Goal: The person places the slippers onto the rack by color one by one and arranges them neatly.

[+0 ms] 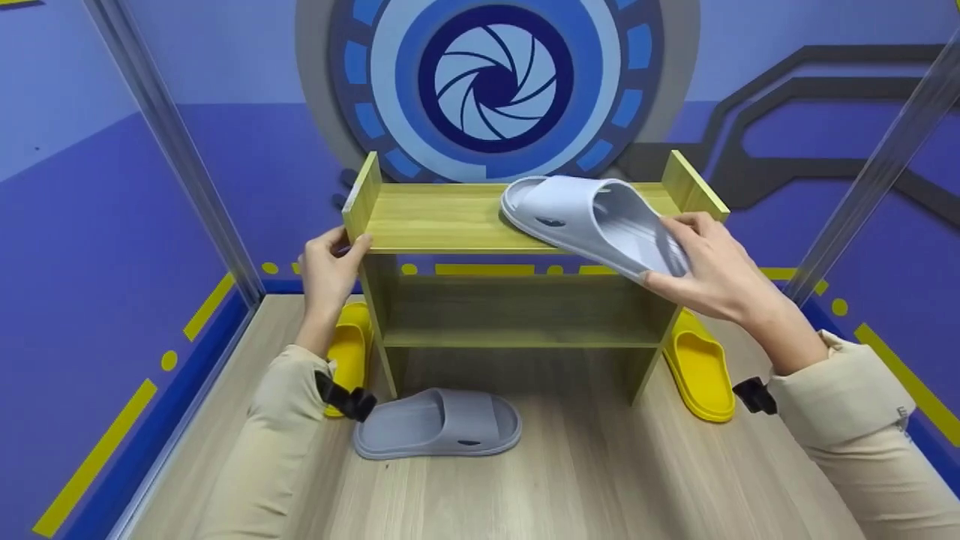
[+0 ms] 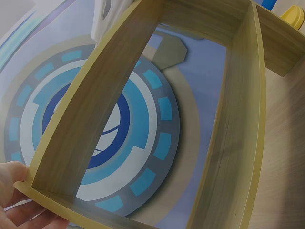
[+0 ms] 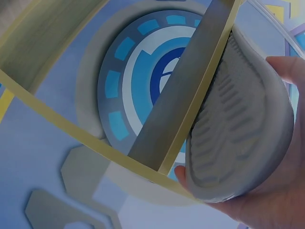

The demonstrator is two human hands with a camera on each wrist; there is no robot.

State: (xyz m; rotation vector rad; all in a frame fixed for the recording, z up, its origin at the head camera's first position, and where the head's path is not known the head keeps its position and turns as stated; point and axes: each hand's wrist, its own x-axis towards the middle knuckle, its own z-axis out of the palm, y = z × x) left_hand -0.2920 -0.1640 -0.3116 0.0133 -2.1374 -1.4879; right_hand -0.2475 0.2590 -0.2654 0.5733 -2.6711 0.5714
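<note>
My right hand (image 1: pixel 716 270) holds a grey slide slipper (image 1: pixel 559 201) by its heel end, thumb on the near side and fingers on the far side. The slipper's toe is over the top board of a small wooden shoe rack (image 1: pixel 435 217), and its heel juts past the front edge. In the right wrist view, the ridged sole (image 3: pixel 233 114) faces the camera beside the board's edge. My left hand (image 1: pixel 330 270) grips the rack's left side panel at the top board's front corner, thumb in front. A second grey slipper (image 1: pixel 472 420) lies on the floor before the rack, toe to the right.
One yellow slipper (image 1: pixel 349 352) lies left of the rack, partly hidden by my left forearm. Another yellow slipper (image 1: pixel 701 367) is on its right side. Metal posts (image 1: pixel 172 142) and printed blue walls (image 1: pixel 247 150) surround the wood-grain surface (image 1: pixel 585 480).
</note>
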